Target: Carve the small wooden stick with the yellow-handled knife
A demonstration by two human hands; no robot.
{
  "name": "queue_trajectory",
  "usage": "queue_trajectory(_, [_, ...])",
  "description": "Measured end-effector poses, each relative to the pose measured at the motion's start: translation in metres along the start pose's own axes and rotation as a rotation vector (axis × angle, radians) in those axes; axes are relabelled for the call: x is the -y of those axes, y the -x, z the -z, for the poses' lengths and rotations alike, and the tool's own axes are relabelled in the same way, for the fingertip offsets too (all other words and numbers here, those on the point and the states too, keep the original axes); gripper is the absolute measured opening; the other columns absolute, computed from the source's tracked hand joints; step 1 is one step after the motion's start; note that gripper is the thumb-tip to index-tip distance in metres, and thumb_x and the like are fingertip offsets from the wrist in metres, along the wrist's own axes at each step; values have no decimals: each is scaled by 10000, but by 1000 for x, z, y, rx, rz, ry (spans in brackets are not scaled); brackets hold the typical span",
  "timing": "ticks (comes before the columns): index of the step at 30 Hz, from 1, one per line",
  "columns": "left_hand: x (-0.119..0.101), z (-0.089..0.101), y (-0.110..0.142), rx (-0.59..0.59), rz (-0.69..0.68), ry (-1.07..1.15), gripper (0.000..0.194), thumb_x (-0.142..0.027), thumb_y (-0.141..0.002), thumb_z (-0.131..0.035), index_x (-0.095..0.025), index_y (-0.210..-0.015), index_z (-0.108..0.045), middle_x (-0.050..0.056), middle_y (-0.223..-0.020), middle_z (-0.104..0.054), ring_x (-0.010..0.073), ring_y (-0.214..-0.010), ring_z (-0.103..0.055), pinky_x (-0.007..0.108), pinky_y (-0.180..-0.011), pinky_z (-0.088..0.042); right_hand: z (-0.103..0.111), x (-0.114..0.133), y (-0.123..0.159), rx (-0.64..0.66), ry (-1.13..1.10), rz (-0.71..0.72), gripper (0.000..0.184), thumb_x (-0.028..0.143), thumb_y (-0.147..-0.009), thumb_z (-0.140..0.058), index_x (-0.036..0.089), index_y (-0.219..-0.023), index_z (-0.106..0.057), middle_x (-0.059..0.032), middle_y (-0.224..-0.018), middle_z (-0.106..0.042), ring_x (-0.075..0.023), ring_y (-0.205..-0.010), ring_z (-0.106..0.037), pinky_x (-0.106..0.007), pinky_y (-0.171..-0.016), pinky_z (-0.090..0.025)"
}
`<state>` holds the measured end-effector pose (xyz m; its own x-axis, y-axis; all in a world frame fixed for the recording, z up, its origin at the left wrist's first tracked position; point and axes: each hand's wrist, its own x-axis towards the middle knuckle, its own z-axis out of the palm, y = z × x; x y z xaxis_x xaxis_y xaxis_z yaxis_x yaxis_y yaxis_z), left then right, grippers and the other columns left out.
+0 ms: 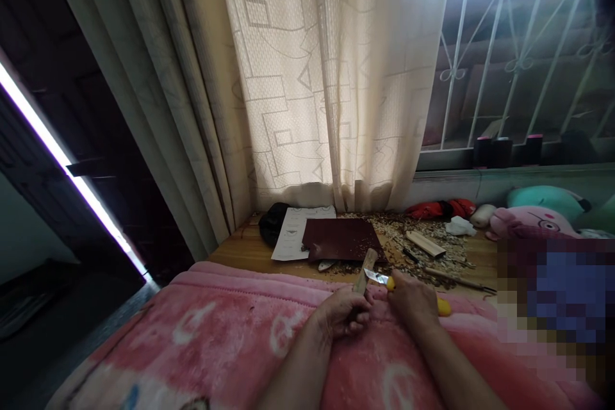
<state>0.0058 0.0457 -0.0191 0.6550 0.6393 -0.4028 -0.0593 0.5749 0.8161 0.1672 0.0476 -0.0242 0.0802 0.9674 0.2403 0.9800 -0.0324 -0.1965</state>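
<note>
In my left hand (pixel 343 314) is a short piece of wood (pixel 366 271), its upper end tilted up and away from me. My right hand (pixel 412 300) is wrapped round the yellow handle of a utility knife (pixel 444 307). The knife's bare blade points left and lies against the wood or just in front of it; I cannot tell if it is cutting in. Both hands are above a pink patterned blanket (pixel 230 333). Behind them, wood shavings (pixel 394 227) cover much of the wooden surface (pixel 250 250).
A dark red folder (pixel 341 238) lies partly over white printed paper (pixel 291 234). To its right are a pale wooden block (pixel 425 244), a thin stick (pixel 461 280), a red bundle (pixel 439 208), a crumpled tissue (pixel 460 226) and a pink plush toy (pixel 533 223). A curtain (pixel 293 77) hangs behind.
</note>
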Motion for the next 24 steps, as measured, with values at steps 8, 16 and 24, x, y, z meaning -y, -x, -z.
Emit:
queue_trajectory(8, [-10, -18, 13, -77, -38, -31, 132, -212, -631, -486, -118, -723, -484, -31, -484, -447, 26, -361, -369, 139, -344, -255, 2, -1, -1, -101, 2, 6, 93, 233, -627, -425, 216, -669, -506, 4, -647, -573, -116, -584, -485, -226, -496, -177])
queue_trajectory(16, [-10, -33, 40, -244, -246, -3, 246, -326, -713, -439, -105, -806, -491, 6, -650, -515, 49, -517, -465, 176, -460, -375, 1, -4, -1, -153, -114, 146, 79, 193, -620, -416, 204, -604, -492, 29, -593, -549, -81, -564, -459, -213, -501, -174])
queue_trajectory(24, [-7, -52, 75, -375, -405, 7, 178, -279, -650, -506, -181, -796, -526, 53, -750, -546, 110, -698, -519, 172, -528, -399, 6, -8, -4, -170, -112, -68, 179, 224, -672, -384, 232, -739, -549, 3, -667, -575, -95, -588, -470, -211, -492, -188])
